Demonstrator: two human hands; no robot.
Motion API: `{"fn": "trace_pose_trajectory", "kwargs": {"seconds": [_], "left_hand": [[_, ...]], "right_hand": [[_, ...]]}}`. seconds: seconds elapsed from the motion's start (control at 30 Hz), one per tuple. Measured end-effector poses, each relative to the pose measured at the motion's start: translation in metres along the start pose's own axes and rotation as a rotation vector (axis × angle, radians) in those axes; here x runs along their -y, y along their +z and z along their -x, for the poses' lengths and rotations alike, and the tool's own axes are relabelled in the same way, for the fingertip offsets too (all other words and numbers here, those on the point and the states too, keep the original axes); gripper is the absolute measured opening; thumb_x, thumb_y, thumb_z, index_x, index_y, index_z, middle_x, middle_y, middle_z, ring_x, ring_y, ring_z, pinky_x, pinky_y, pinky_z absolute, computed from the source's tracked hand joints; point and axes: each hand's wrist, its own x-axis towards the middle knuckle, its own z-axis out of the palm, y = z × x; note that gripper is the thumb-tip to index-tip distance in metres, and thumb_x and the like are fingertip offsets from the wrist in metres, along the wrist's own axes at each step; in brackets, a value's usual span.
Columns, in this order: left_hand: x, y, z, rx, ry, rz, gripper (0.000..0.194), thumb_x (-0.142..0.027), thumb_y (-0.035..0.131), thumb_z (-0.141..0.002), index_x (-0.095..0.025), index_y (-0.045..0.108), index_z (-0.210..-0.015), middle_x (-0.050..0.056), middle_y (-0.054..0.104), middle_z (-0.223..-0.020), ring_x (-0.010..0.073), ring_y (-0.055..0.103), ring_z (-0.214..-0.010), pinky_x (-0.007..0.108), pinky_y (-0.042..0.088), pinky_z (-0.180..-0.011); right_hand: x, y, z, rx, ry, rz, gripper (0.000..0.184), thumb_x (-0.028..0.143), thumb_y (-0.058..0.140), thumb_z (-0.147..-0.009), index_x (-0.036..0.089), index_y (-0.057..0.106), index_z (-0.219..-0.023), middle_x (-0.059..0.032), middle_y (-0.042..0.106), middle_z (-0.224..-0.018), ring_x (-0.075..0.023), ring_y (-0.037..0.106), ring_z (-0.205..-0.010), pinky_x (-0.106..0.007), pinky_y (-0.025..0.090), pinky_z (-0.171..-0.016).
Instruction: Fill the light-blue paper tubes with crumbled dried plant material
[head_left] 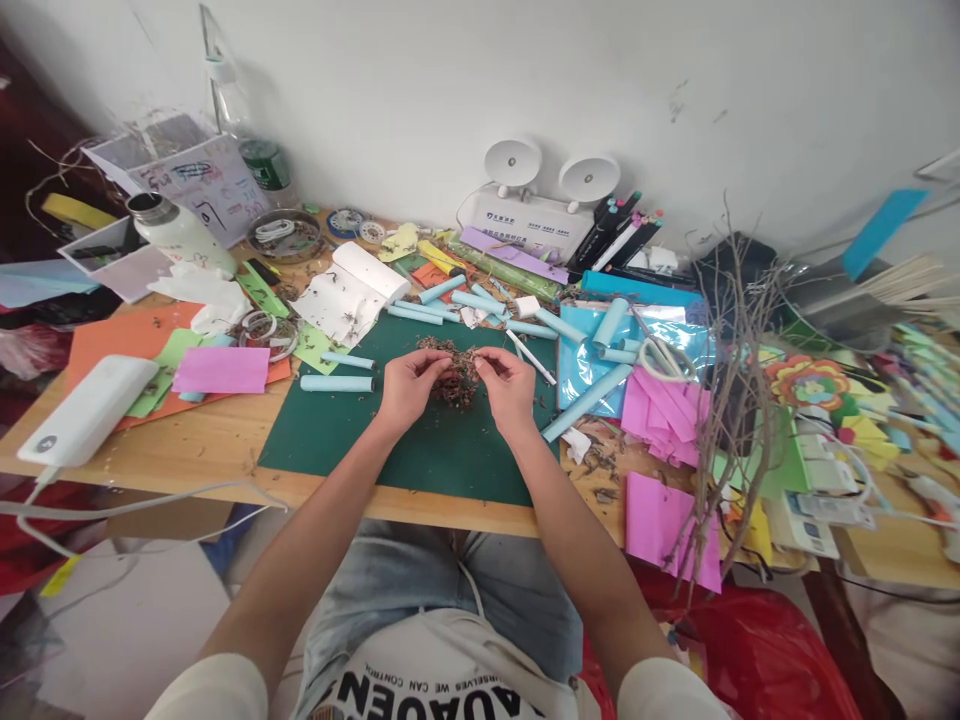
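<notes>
A loose clump of brown dried plant bits [452, 388] lies on the green cutting mat [330, 435] in front of me. My left hand [412, 382] pinches the clump's left side between thumb and fingers. On its other side my right hand [508, 385] also has thumb and fingers pressed together on a tuft of the same dry stuff. The two hands are a short way apart. Rolled light-blue paper tubes [337, 384] lie left of my left hand, and more are heaped beyond the clump. A thin white stick [531, 357] rests just past my right hand.
Scissors [666, 360] lie on a blue plastic packet at right, by pink paper [667, 525]. Bare twigs [739, 440] jut over the right side. A white power bank [88, 410] with a cable lies left. A bottle [180, 232] and emergency light [525, 222] stand at the back.
</notes>
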Motion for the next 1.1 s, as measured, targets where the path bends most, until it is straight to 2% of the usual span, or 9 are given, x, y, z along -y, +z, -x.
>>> {"fn": "trace_pose_trajectory", "kwargs": {"seconds": [0.13, 0.3, 0.43, 0.5, 0.63, 0.73, 0.9, 1.0, 1.1], "left_hand": [[0.001, 0.0, 0.002, 0.032, 0.159, -0.182, 0.033, -0.038, 0.069, -0.08, -0.017, 0.073, -0.106, 0.008, 0.074, -0.104, 0.0216, 0.071, -0.087, 0.034, 0.058, -0.082], [0.004, -0.001, 0.004, -0.011, 0.263, -0.346, 0.022, -0.027, 0.061, -0.085, -0.019, 0.073, -0.101, 0.007, 0.075, -0.098, 0.0205, 0.071, -0.088, 0.033, 0.056, -0.083], [0.0, -0.001, 0.007, 0.057, 0.235, -0.391, 0.031, -0.017, 0.058, -0.084, -0.02, 0.062, -0.115, 0.005, 0.075, -0.096, 0.0187, 0.071, -0.088, 0.03, 0.055, -0.082], [-0.003, 0.0, 0.008, 0.076, 0.228, -0.406, 0.03, -0.016, 0.059, -0.084, -0.02, 0.058, -0.113, 0.004, 0.074, -0.092, 0.0178, 0.071, -0.087, 0.028, 0.054, -0.08], [-0.004, 0.001, 0.007, 0.006, 0.197, -0.336, 0.018, -0.023, 0.059, -0.085, -0.02, 0.057, -0.103, 0.003, 0.071, -0.085, 0.0155, 0.069, -0.078, 0.024, 0.052, -0.07], [-0.002, 0.001, 0.004, -0.021, 0.141, -0.241, 0.016, -0.031, 0.06, -0.086, -0.019, 0.06, -0.096, 0.001, 0.068, -0.076, 0.0138, 0.066, -0.067, 0.023, 0.051, -0.065], [-0.005, 0.001, 0.003, 0.022, 0.152, -0.279, 0.022, -0.037, 0.06, -0.087, -0.019, 0.07, -0.094, 0.004, 0.072, -0.085, 0.017, 0.067, -0.076, 0.027, 0.053, -0.072], [-0.005, 0.0, 0.003, 0.029, 0.14, -0.203, 0.026, -0.037, 0.064, -0.083, -0.018, 0.071, -0.1, 0.007, 0.073, -0.095, 0.0196, 0.068, -0.085, 0.029, 0.055, -0.078], [-0.001, 0.0, 0.002, 0.009, 0.114, -0.16, 0.024, -0.035, 0.068, -0.079, -0.017, 0.072, -0.095, 0.006, 0.073, -0.091, 0.0184, 0.068, -0.08, 0.028, 0.055, -0.075]], "right_hand": [[-0.002, -0.003, -0.001, 0.128, -0.051, -0.021, 0.022, 0.034, 0.059, -0.085, 0.022, 0.074, -0.095, -0.005, 0.066, -0.102, -0.0163, 0.064, -0.081, -0.028, 0.055, -0.069], [0.007, -0.002, 0.003, 0.157, -0.12, 0.053, 0.025, 0.034, 0.06, -0.086, 0.023, 0.072, -0.105, -0.0056, 0.068, -0.105, -0.0186, 0.065, -0.092, -0.031, 0.055, -0.08], [0.013, 0.0, 0.008, 0.093, -0.207, 0.222, 0.019, 0.026, 0.061, -0.083, 0.023, 0.075, -0.094, -0.0051, 0.071, -0.099, -0.0198, 0.066, -0.094, -0.032, 0.053, -0.086], [0.011, 0.001, 0.008, 0.073, -0.207, 0.247, 0.02, 0.022, 0.058, -0.082, 0.023, 0.076, -0.091, -0.0046, 0.072, -0.095, -0.0194, 0.067, -0.088, -0.032, 0.054, -0.083], [-0.003, 0.003, 0.001, 0.006, 0.004, 0.068, 0.019, 0.026, 0.06, -0.079, 0.02, 0.075, -0.088, -0.0039, 0.074, -0.084, -0.0186, 0.066, -0.071, -0.032, 0.055, -0.07], [-0.012, 0.001, -0.005, 0.03, 0.102, -0.06, 0.021, 0.031, 0.065, -0.076, 0.019, 0.076, -0.089, -0.004, 0.074, -0.086, -0.0199, 0.067, -0.074, -0.033, 0.056, -0.071], [-0.007, -0.002, -0.001, 0.117, -0.035, 0.008, 0.023, 0.03, 0.061, -0.081, 0.023, 0.077, -0.096, -0.0047, 0.07, -0.103, -0.0202, 0.065, -0.098, -0.032, 0.053, -0.085], [-0.001, 0.0, 0.002, 0.125, -0.089, 0.09, 0.026, 0.028, 0.061, -0.081, 0.024, 0.076, -0.102, -0.0047, 0.069, -0.106, -0.0189, 0.064, -0.099, -0.03, 0.052, -0.086], [-0.001, 0.003, 0.003, 0.107, -0.064, 0.091, 0.024, 0.027, 0.064, -0.078, 0.023, 0.076, -0.098, -0.0038, 0.072, -0.097, -0.0189, 0.066, -0.09, -0.031, 0.053, -0.082]]}}
